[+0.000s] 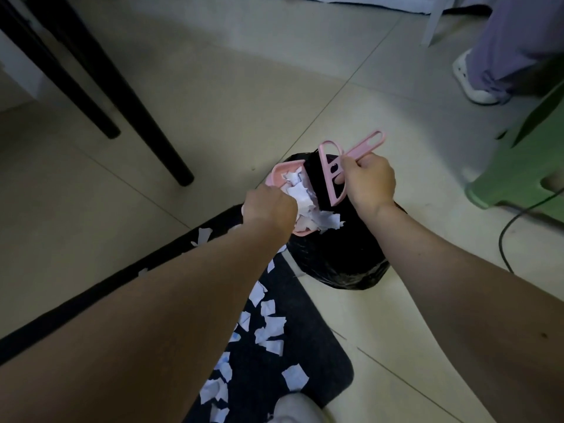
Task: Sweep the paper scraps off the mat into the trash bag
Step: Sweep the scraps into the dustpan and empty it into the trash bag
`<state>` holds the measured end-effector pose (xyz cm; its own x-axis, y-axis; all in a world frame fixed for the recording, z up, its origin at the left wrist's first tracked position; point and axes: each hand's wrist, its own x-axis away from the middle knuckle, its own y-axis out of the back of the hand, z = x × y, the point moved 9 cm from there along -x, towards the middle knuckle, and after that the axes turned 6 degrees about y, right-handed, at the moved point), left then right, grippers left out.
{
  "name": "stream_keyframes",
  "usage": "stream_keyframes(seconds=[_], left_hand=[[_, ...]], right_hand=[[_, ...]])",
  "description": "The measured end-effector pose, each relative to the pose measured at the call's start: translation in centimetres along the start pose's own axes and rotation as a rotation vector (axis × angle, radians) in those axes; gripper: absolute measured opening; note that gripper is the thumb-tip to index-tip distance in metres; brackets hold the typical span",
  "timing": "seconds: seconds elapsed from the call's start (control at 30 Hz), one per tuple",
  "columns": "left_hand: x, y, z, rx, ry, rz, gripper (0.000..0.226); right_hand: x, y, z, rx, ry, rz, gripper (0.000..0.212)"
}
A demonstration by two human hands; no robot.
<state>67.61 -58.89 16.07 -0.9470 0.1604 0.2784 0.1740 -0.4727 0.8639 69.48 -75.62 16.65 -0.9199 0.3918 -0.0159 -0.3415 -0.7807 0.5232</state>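
Above the black trash bag (pixel 345 257), which stands on the tiled floor (pixel 238 96) touching the far corner of the dark mat (pixel 308 340), both hands hold a pink cleaning set. The left hand (pixel 270 210) grips the near end of the pink dustpan (pixel 282 174); its fingers curl under the pan and are hidden from the camera. The dustpan holds a heap of white paper scraps (pixel 302 198), and several scraps hang over the pan's near right edge, above the bag. The right hand (pixel 367 181) grips the pink brush (pixel 332 170) by its handle, fingers wrapped around it, with the slotted end of the handle pointing up and to the right. The brush's black bristles rest against the heap of scraps in the pan.

More paper scraps (pixel 268 328) lie scattered on the mat, most of them in a band running along the left forearm toward the near edge; a few lie near the mat's left border. A light shoe toe (pixel 294 407) rests on the mat at the bottom of the view.

Black furniture legs (pixel 128 96) stand on the floor at upper left. A green stool (pixel 518 181) stands at right with a black cable (pixel 515 227) beside it. Another person's leg in lilac trousers and a white shoe (pixel 471 83) appears at upper right.
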Motion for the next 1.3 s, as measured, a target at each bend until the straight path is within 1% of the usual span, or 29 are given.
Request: stream_keyframes(seconds=[0.2,0.43,0.57,0.77,1.03,1.23,1.3], left_hand=[[0.5,0.9,0.0,-0.040,-0.009,-0.081,0.021],[1.1,2.1,0.1,-0.134,-0.034,-0.190,0.022],[1.2,2.3,0.0,-0.172,-0.050,-0.213,0.023],[1.5,1.8,1.0,-0.153,0.003,-0.217,0.026],[2.0,-0.7,4.4,0.332,0.164,-0.096,0.041],[3.2,-3.9,7.3,0.656,0.154,0.030,0.046],[4.0,-5.2,9.2,0.780,0.187,0.086,0.044]], right_hand=[[0.4,-0.5,-0.6,0.078,-0.002,-0.046,0.037],[0.7,0.1,-1.2,0.171,-0.026,-0.084,0.036],[0.8,0.0,-1.6,0.185,-0.037,-0.084,0.038],[1.1,-0.3,-1.8,0.219,-0.037,-0.081,0.033],[2.3,-0.5,-0.8,0.240,-0.012,-0.151,0.031],[3.4,-0.5,1.3,0.276,0.004,-0.220,0.036],[3.9,-0.8,2.5,0.291,0.020,-0.221,0.037]])
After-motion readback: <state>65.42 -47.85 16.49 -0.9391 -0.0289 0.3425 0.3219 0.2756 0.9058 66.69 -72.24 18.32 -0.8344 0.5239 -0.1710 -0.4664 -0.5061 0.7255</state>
